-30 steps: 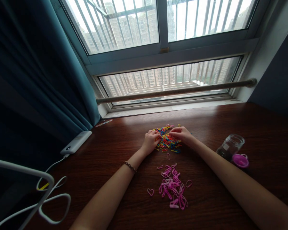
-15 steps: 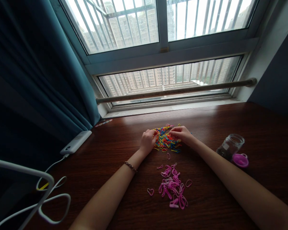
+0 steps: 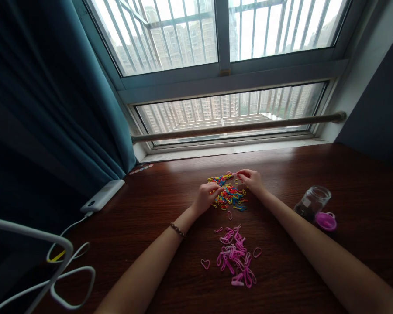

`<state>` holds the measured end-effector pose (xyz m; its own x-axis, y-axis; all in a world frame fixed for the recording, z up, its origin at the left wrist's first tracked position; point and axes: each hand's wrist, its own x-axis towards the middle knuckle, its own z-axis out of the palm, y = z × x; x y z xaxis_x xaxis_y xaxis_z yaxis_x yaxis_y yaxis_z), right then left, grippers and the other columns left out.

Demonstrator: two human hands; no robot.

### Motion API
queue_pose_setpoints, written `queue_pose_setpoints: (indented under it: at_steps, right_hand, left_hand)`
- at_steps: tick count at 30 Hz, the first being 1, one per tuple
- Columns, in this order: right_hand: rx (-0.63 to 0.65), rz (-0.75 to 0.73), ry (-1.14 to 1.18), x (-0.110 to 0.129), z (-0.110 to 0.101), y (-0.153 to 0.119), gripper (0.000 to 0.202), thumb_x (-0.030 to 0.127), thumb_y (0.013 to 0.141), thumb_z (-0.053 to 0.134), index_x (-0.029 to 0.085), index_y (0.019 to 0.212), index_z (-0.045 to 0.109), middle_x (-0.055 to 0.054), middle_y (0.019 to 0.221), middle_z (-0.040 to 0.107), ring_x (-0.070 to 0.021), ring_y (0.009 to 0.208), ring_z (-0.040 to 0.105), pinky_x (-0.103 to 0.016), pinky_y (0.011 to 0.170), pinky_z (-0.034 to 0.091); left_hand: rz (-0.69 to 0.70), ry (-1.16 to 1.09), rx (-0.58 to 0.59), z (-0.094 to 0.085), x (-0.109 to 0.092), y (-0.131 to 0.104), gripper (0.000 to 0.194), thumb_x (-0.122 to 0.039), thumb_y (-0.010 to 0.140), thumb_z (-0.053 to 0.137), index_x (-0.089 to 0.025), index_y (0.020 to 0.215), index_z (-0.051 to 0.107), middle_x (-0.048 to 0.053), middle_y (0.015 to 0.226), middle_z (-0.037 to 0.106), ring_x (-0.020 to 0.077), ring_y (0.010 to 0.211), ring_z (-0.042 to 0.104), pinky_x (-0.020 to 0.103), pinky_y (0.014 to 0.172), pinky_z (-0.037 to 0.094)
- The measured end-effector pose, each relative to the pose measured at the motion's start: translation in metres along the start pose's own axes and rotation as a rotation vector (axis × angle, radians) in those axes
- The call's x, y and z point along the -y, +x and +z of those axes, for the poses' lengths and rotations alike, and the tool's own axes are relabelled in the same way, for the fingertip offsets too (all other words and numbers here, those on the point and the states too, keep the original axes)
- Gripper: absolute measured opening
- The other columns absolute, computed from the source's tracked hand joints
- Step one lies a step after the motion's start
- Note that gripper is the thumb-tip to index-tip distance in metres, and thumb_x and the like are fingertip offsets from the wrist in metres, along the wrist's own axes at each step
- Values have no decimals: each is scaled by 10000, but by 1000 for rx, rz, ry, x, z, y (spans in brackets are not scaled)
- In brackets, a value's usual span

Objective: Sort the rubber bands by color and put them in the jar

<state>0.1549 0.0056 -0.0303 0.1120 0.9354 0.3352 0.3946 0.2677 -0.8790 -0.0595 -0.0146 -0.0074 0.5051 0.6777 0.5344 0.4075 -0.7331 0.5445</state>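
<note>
A pile of small rubber bands point(image 3: 231, 195) in red, yellow, blue and green lies on the dark wooden table. At its left side my left hand point(image 3: 207, 197) reaches in, thumb and fingers brought together over the bands; whatever they hold is too small to make out. My right hand point(image 3: 251, 180) is at the far right edge of the pile, its fingertips pinched on what looks like a pinkish rubber band. Closer to me is a heap of pink rubber bands point(image 3: 236, 253), with several single ones around it, including a heart-shaped one point(image 3: 205, 264) on the left.
A clear jar point(image 3: 314, 201) rests to the right, beyond my forearm, with a purple lid point(image 3: 326, 221) beside it. On the left are a white power bank point(image 3: 103, 195) and white cables point(image 3: 65, 244). A blue curtain point(image 3: 94, 100) and a barred window border the table point(image 3: 170, 183).
My right hand has moved away to the far right edge of the pile. My left hand has shifted slightly right and nearer, over the bands. The view has tilted a little.
</note>
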Motion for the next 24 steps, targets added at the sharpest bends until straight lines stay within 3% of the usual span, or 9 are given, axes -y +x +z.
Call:
queue_pose_setpoints:
  at_steps: [4,7,11,14,18,24]
  right_hand:
    - [46,-167,-321,-4,6,12,267,181,787,415,172,918,647,-54,907,667,-166,830,604,-282,764,458]
    - [81,-201,-435,-10,15,29,323,117,781,389,159,996,626,-72,1026,636,-171,976,559,-291,870,413]
    - [169,-212,-468,-20,29,49,286,92,754,433,167,889,674,-64,1047,633,-165,1006,548,-267,911,385]
    - [214,-219,-488,-24,37,52,285,90,756,430,185,824,690,-43,1000,652,-155,968,566,-251,891,397]
    - [208,-232,-508,-23,37,45,308,94,771,403,175,868,684,-51,1008,646,-153,964,564,-247,889,392]
    - [220,-264,-527,-17,30,35,288,101,763,420,170,821,693,-47,959,658,-152,910,581,-235,861,410]
  left_hand:
    - [149,42,75,3,-26,-5,350,-301,862,416,-142,588,562,24,581,540,103,570,492,222,563,380]
    - [372,131,211,10,-41,-13,374,-285,869,384,-156,539,502,13,538,500,98,529,476,227,528,355]
    - [658,242,371,21,-55,-22,353,-316,848,401,-176,528,450,9,519,486,114,523,479,254,497,333]
    - [731,286,396,22,-57,-23,357,-370,834,408,-179,535,448,12,547,498,130,558,483,267,506,334]
    - [594,361,271,8,-39,-13,352,-343,855,368,-176,566,479,30,604,518,141,613,486,275,571,374]
    - [71,388,-69,-17,18,0,251,-285,871,360,-171,791,568,64,835,597,181,867,513,337,812,399]
